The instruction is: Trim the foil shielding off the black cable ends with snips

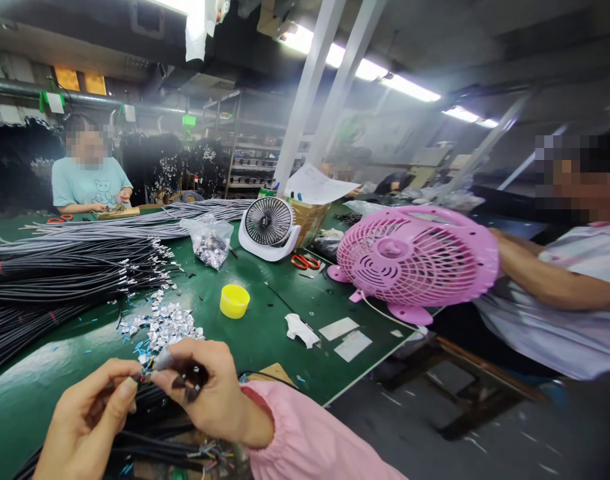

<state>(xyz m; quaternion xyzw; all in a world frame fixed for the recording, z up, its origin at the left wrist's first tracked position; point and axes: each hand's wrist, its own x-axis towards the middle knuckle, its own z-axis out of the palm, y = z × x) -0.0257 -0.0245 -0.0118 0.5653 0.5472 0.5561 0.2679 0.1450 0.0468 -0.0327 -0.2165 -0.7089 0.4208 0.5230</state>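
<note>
Just above the black cables [149, 401], left hand [87, 417] and right hand [219, 390] pinch coloured wire ends [145, 363] between them; a light, steady grip near the tips should limit splaying.

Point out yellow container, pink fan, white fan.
Yellow container [235, 303]: head view, front wall.
Pink fan [393, 248]: head view, middle of grille.
White fan [269, 221]: head view, hub.

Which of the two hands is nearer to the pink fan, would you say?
The right. The pink fan stands ahead and to the right of both hands; the right hand is on the side toward it, while the left hand is farther off, to the left.
</note>
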